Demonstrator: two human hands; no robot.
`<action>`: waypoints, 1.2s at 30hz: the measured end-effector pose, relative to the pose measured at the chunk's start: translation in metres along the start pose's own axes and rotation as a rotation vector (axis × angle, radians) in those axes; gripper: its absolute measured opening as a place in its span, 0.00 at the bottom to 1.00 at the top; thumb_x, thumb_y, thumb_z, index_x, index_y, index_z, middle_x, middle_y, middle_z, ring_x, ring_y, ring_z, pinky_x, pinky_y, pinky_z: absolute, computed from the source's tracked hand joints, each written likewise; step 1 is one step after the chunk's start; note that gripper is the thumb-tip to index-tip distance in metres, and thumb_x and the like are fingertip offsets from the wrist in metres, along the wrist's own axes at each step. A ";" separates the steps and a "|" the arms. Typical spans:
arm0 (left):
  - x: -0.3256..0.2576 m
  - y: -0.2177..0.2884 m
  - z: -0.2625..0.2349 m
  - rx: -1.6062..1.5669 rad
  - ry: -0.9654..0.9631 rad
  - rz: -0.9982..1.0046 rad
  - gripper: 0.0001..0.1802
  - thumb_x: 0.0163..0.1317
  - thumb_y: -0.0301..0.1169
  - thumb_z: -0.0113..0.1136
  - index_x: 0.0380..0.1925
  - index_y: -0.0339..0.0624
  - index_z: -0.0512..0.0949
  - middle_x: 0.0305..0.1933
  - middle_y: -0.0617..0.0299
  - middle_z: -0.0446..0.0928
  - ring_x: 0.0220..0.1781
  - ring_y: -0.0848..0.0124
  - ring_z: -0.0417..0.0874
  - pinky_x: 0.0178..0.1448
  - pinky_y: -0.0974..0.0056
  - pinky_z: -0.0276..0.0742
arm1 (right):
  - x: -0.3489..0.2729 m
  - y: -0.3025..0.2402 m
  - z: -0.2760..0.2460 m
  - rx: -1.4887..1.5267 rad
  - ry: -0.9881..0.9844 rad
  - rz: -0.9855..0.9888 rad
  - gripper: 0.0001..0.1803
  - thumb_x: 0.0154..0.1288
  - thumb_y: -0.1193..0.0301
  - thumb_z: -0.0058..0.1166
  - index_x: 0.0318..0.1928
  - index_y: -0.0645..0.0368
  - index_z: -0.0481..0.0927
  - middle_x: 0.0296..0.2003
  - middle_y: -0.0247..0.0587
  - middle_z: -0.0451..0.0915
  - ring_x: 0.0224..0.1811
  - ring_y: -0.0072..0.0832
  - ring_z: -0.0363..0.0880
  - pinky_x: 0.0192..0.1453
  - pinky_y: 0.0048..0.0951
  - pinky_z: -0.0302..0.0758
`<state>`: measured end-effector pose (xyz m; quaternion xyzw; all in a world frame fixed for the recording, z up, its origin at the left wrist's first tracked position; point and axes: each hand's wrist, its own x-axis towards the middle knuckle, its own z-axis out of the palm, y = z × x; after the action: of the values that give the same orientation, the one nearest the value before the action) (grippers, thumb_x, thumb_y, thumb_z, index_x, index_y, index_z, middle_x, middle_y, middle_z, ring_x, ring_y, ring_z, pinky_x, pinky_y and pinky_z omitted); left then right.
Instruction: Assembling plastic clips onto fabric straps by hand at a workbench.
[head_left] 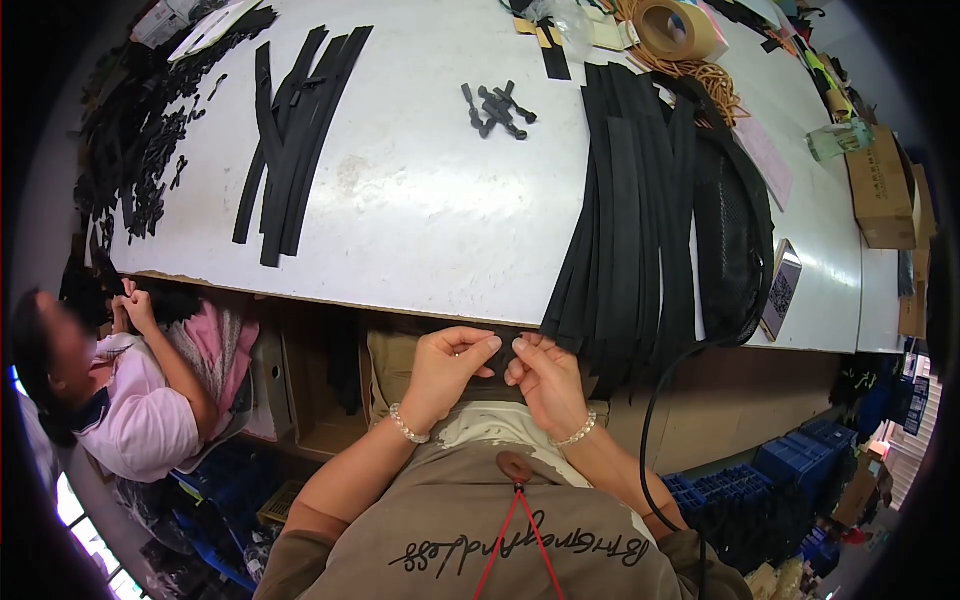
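Just off the table's front edge, my left hand and my right hand face each other, thumbs and fingertips pinched. A dark piece that looks like black webbing spans the small gap between them; the fingers hide most of it. Close beyond my right hand, a thick bundle of long flat black strips lies on the table, its near ends hanging over the edge. A smaller group of black strips lies further left. Several small black knotted pieces sit in a loose cluster at the back middle.
A black mesh bag and a phone lie right of the bundle. A black cable hangs beside my right arm. Tan tape roll stands at the back. Small black pieces are heaped far left, near another person seated there.
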<state>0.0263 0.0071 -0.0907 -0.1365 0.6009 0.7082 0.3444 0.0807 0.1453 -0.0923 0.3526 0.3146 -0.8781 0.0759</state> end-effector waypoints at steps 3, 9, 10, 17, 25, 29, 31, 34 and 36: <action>0.001 -0.002 0.009 -0.053 0.036 0.030 0.06 0.57 0.25 0.60 0.33 0.34 0.79 0.30 0.63 0.79 0.28 0.80 0.77 0.29 0.76 0.76 | 0.005 -0.001 -0.001 0.062 0.003 0.022 0.04 0.61 0.76 0.53 0.36 0.63 0.73 0.25 0.33 0.72 0.24 0.21 0.70 0.28 0.26 0.69; 0.001 -0.014 0.015 -0.234 0.091 0.031 0.07 0.57 0.26 0.61 0.33 0.34 0.79 0.30 0.63 0.79 0.28 0.81 0.76 0.30 0.76 0.73 | 0.005 0.000 0.003 0.142 0.051 0.031 0.03 0.60 0.77 0.53 0.33 0.60 0.73 0.24 0.31 0.71 0.23 0.20 0.70 0.29 0.24 0.67; 0.001 -0.014 0.017 -0.285 0.096 0.035 0.06 0.57 0.26 0.61 0.32 0.34 0.79 0.30 0.63 0.79 0.27 0.81 0.75 0.30 0.76 0.72 | 0.006 0.001 0.003 0.156 0.050 0.008 0.03 0.60 0.78 0.54 0.32 0.59 0.73 0.24 0.31 0.71 0.23 0.20 0.69 0.28 0.24 0.67; -0.001 -0.016 0.028 -0.505 0.112 0.016 0.04 0.59 0.25 0.59 0.32 0.36 0.78 0.29 0.65 0.78 0.27 0.81 0.73 0.32 0.76 0.70 | 0.008 -0.002 0.003 0.231 0.054 0.085 0.03 0.60 0.77 0.53 0.31 0.57 0.73 0.25 0.30 0.72 0.23 0.18 0.68 0.28 0.21 0.66; -0.008 -0.012 0.018 -0.382 0.019 0.034 0.04 0.59 0.23 0.58 0.34 0.35 0.77 0.30 0.65 0.77 0.31 0.81 0.74 0.35 0.76 0.72 | -0.005 -0.005 0.004 0.109 -0.046 0.026 0.03 0.63 0.76 0.51 0.37 0.61 0.74 0.27 0.32 0.73 0.26 0.19 0.70 0.32 0.22 0.69; -0.021 -0.003 0.014 -0.221 -0.037 0.328 0.06 0.56 0.17 0.57 0.34 0.32 0.76 0.34 0.62 0.77 0.37 0.78 0.77 0.41 0.73 0.76 | -0.013 -0.005 0.002 -0.042 -0.212 -0.153 0.05 0.62 0.80 0.51 0.39 0.64 0.73 0.33 0.35 0.73 0.32 0.21 0.73 0.39 0.23 0.73; -0.023 -0.005 0.012 -0.178 -0.053 0.421 0.06 0.56 0.16 0.57 0.34 0.32 0.76 0.36 0.60 0.77 0.37 0.76 0.77 0.42 0.72 0.76 | -0.016 -0.001 0.003 -0.056 -0.246 -0.252 0.06 0.60 0.81 0.51 0.39 0.65 0.73 0.35 0.36 0.73 0.33 0.21 0.74 0.41 0.23 0.74; -0.026 -0.003 0.010 -0.116 -0.093 0.554 0.06 0.56 0.15 0.56 0.34 0.32 0.76 0.38 0.58 0.76 0.38 0.74 0.78 0.43 0.71 0.76 | -0.019 -0.001 0.004 -0.075 -0.307 -0.381 0.07 0.58 0.84 0.51 0.38 0.66 0.73 0.39 0.39 0.72 0.36 0.22 0.74 0.44 0.23 0.75; -0.027 -0.001 0.010 -0.098 -0.116 0.599 0.06 0.56 0.15 0.56 0.33 0.32 0.76 0.38 0.57 0.75 0.38 0.74 0.78 0.43 0.71 0.76 | -0.019 -0.002 0.005 -0.081 -0.339 -0.412 0.07 0.58 0.86 0.51 0.37 0.66 0.74 0.40 0.40 0.71 0.37 0.23 0.74 0.45 0.23 0.75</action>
<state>0.0492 0.0079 -0.0729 0.0709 0.5587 0.8131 0.1471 0.0915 0.1418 -0.0758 0.1258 0.3973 -0.9082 -0.0388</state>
